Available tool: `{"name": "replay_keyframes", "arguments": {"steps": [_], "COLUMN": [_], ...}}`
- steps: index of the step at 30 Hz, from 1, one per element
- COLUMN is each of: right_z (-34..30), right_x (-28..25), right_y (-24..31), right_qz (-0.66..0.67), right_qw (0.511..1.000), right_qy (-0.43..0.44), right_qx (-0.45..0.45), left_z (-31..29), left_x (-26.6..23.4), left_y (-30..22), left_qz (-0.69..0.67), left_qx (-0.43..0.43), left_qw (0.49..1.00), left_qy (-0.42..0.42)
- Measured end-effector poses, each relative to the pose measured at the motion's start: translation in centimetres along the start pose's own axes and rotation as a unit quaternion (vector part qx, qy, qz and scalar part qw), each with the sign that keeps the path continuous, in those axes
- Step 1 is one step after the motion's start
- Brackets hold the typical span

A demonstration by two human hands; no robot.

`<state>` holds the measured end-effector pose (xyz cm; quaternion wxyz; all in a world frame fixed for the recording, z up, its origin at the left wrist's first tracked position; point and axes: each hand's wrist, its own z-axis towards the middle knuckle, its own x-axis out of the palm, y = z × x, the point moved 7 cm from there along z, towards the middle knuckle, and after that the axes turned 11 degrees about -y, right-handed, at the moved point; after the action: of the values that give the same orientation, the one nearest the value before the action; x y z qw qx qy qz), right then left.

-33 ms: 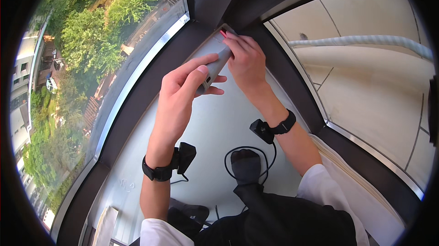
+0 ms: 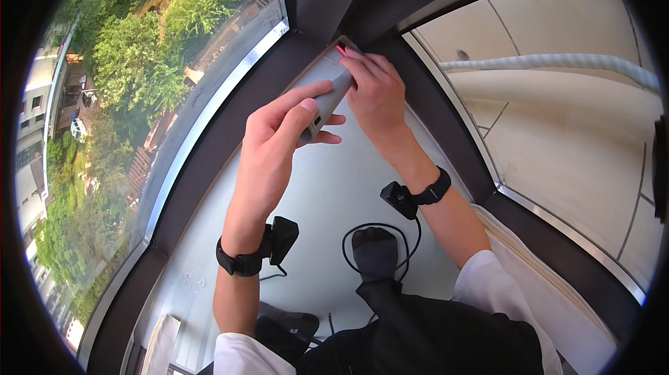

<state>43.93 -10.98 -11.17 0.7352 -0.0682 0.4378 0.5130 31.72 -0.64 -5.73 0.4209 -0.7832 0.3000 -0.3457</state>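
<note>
My left hand (image 2: 279, 120) is wrapped round a slim grey handheld device (image 2: 327, 104), thumb on top and fingers underneath. A small dark slot shows in the device's near end. The device slants away to the upper right, its far part behind my right fingers. My right hand (image 2: 376, 89) is closed in a pinch at that far end. A thin red piece (image 2: 340, 51) sticks out past its fingertips, close to the corner. What lies inside the right hand is hidden.
Pale sill-like surface (image 2: 320, 180) narrows to a corner between dark window frames (image 2: 216, 124). Trees (image 2: 132, 61) show through the left glass; a pale hose (image 2: 557, 63) runs beyond the right pane. Black wrist straps with small boxes (image 2: 282, 239) and a looped cable (image 2: 346, 246) lie near my sock-clad foot (image 2: 376, 253).
</note>
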Motion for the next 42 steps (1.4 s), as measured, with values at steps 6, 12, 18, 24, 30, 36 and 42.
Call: {"name": "replay_keyframes", "arguments": {"steps": [6,12,18,24,30,36,42], "right_z": [0.2,0.1,-0.7,-2.2,-3.6,-1.4,-1.2], "right_x": [0.1,0.1,0.1,0.1,0.1,-1.3,0.2], "right_y": [-0.2,0.2,1.6,4.9,9.2,3.6,3.7], "right_qz": [-0.007,0.003,0.028,0.078,0.162,0.11,0.076], "right_qw": [1.0,1.0,0.999,0.997,0.984,0.992,0.996], "right_qy": [-0.002,0.009,0.017,0.028,0.078,0.021,0.037], "right_qx": [0.005,0.0,0.002,0.006,0.0,0.056,0.026], "left_z": [0.8,0.4,-1.0,-3.5,-7.2,-10.1,-14.5], "left_x": [-0.3,-0.6,-1.6,-3.5,-5.4,-4.8,-0.4], "left_y": [-0.2,-0.2,-0.5,-1.9,-4.0,-6.4,-3.4], "left_qz": [-0.003,0.012,0.048,0.122,0.234,0.323,0.511], "left_qx": [-0.006,-0.015,-0.024,-0.061,-0.086,-0.021,-0.025], "left_qw": [1.0,1.0,0.999,0.991,0.968,0.946,0.819], "left_qy": [0.007,0.006,0.0,-0.005,0.001,-0.009,0.261]}}
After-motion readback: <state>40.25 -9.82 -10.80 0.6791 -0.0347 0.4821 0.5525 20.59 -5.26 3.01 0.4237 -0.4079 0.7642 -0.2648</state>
